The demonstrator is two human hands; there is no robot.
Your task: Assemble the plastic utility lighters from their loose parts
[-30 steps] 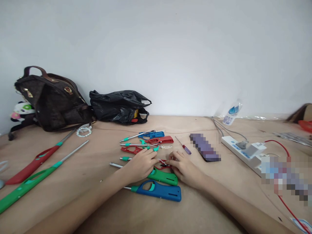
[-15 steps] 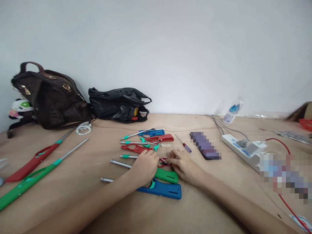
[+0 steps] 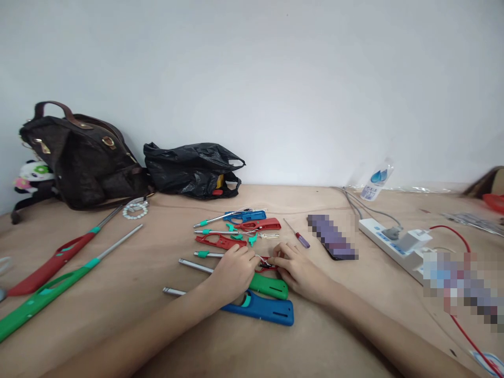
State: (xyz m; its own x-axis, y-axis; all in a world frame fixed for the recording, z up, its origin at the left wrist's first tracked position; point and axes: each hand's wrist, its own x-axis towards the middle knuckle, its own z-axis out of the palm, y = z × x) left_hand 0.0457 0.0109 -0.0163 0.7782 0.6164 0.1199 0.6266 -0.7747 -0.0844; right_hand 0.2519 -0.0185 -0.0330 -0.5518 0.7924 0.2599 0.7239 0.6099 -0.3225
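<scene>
Between my hands lies an opened red gas lighter (image 3: 266, 266), with a thin white wire and a small black part showing in its casing. My left hand (image 3: 237, 268) closes over its front part, and the metal tube sticks out to the left with a green collar. At the casing's rear end my right hand (image 3: 290, 266) has its fingers curled in a pinch; its fingertips partly hide what they touch. Nearer me lie a green lighter (image 3: 270, 286) and a blue lighter (image 3: 271, 308), both partly under my left hand and forearm.
Beyond my hands are a red casing half (image 3: 220, 240), an opened red lighter (image 3: 268, 224), an opened blue lighter (image 3: 252, 215) and a screwdriver (image 3: 301, 239). A phone (image 3: 333, 236) and a power strip (image 3: 384, 241) lie right. Long lighters, a backpack (image 3: 90, 163) and a black plastic bag (image 3: 189, 170) are left.
Both hands stay at the red lighter with only slight finger shifts. The whole view has moved down a little in the picture.
</scene>
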